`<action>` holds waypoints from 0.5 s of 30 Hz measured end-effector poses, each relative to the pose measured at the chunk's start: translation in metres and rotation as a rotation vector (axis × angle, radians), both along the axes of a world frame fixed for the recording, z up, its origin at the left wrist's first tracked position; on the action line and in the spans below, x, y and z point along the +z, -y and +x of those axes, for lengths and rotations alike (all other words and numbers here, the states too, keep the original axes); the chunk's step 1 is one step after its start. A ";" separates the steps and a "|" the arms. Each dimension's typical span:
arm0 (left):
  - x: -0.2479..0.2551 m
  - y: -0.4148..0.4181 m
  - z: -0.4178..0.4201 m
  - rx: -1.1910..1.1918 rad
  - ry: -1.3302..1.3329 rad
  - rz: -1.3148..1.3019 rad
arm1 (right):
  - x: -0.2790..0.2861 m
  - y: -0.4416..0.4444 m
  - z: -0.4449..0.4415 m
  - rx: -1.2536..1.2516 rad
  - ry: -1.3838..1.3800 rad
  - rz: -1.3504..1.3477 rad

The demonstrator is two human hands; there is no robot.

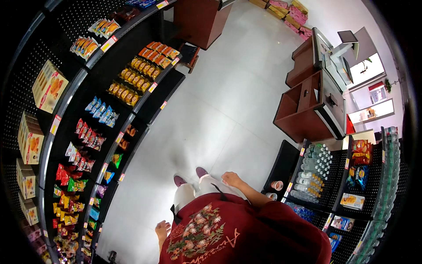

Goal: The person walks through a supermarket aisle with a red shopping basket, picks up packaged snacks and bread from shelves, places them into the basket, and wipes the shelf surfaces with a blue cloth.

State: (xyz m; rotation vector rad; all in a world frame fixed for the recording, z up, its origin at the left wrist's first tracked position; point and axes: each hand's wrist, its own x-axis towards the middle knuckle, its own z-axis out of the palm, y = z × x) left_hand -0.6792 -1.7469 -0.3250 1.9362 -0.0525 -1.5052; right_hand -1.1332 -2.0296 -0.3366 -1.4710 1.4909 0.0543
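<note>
My left hand [163, 228] hangs low at the left side of my red shirt, with its fingers loosely bent and nothing seen in it. My right hand [231, 179] is held forward of my right thigh, its fingers curled in; no object shows in it. Neither hand touches a shelf. Beyond the left hand, bagged snacks [77, 184] fill the shelves on the left. To the right of the right hand, plastic bottles [310, 178] and two tubs [277, 185] stand on a black shelf unit.
A grey tiled floor [197, 115] runs ahead between the shelves. A wooden checkout counter [298, 122] with a screen device [347, 37] stands ahead on the right. Further off are a brown cabinet [197, 23], a small stool [189, 56] and stacked boxes [290, 15] by the wall.
</note>
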 end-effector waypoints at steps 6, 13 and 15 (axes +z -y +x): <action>0.015 -0.033 -0.073 -0.341 0.309 0.053 | -0.011 0.013 -0.025 -0.213 0.189 0.052; 0.061 -0.009 -0.147 -0.125 0.234 -0.026 | -0.041 0.003 -0.098 -0.026 -0.088 0.318; 0.074 0.003 -0.164 -0.088 0.238 -0.051 | -0.043 0.007 -0.111 -0.009 -0.095 0.347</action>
